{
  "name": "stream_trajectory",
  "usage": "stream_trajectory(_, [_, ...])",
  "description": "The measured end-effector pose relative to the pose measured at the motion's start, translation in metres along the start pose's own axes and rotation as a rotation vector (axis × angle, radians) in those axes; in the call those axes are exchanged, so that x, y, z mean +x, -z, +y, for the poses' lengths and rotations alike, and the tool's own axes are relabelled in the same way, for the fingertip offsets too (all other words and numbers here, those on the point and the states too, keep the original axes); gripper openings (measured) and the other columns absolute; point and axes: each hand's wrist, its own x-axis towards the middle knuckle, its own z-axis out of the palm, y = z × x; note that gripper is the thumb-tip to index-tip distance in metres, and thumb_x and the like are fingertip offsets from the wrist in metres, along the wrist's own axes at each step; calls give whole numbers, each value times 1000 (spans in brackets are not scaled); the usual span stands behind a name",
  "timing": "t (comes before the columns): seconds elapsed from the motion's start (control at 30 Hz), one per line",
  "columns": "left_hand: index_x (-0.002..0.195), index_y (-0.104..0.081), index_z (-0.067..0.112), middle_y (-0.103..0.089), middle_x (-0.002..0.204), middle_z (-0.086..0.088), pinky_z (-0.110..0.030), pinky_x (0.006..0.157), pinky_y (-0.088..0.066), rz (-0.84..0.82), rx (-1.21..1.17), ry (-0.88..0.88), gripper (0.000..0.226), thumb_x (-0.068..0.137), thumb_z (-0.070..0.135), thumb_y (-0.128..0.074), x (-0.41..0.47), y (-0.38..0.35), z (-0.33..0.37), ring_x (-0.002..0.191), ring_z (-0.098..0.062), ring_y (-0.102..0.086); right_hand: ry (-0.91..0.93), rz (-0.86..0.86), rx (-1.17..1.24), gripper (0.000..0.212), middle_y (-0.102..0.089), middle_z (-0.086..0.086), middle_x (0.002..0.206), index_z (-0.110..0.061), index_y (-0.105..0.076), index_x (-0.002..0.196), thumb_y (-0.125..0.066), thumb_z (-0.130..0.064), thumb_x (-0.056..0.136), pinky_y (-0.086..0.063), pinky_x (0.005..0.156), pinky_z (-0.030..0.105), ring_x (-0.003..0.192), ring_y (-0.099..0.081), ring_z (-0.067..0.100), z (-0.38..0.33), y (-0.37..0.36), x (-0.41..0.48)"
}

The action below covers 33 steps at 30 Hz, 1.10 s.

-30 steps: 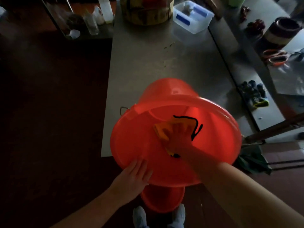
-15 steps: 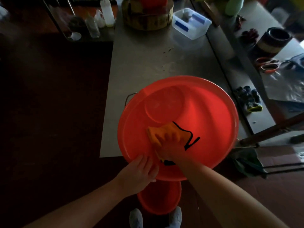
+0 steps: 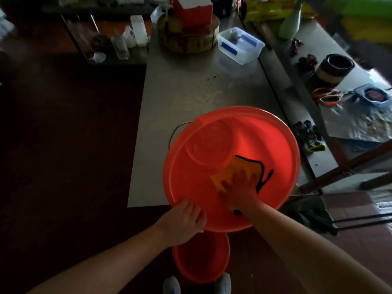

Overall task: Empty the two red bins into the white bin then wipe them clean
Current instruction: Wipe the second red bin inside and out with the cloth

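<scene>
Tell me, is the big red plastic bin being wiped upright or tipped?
Tipped: the big red plastic bin shows its mouth and inner base to the camera; the left hand holds its rim.

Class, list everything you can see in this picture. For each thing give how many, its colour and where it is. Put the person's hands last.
tilted bin: one, red, at the table's near edge, mouth facing the camera.
floor bin: one, red, on the floor below it.
cloth: one, orange with black edging, inside the tilted bin.
table: one, grey, centre.
chopping block: one, brown, table's far end.
box: one, clear with blue, right of the block.
scissors: one pair, orange handles, far right.
gloves: count unclear, dark with yellow, right of the tilted bin.
shoes: two, grey, bottom edge.
left hand: fingers grip the tilted bin's near rim.
right hand: pressed flat on the cloth.
</scene>
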Motion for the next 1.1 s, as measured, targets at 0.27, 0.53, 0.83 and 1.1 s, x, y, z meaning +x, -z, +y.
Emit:
stream_trajectory(0.27, [110,-69,19,-72,95,-7,-36,78,-56,46,-41,15,49,95,62,-50,4,3,-8,83,-25,-68,124,-159,190,60,-14,1,165,-43,-10,158,-20,-61,102,-14,116,63,151,-7,38,-41,16,-4])
stream_trajectory(0.53, [113,-67,17,-72,91,-8,-39,80,-56,51,-21,-47,51,97,60,-45,9,5,-11,80,-25,-68,-48,-104,-94,58,-3,7,169,-40,-24,157,-26,-57,101,7,116,66,153,11,38,24,19,-25])
stream_trajectory(0.83, [110,-71,25,-73,94,-3,-36,79,-56,94,-16,-84,47,97,61,-43,20,9,-18,81,-23,-68,12,-198,197,67,-11,-1,166,-46,-8,156,-14,-70,95,-7,114,66,152,2,39,-30,14,-54])
stream_trajectory(1.1, [107,-71,24,-72,87,-1,-32,73,-53,126,-38,-126,47,97,60,-43,18,7,-22,74,-19,-67,87,-85,123,57,-22,4,163,-39,-25,155,-21,-57,101,-10,113,70,150,-10,41,-22,8,-2])
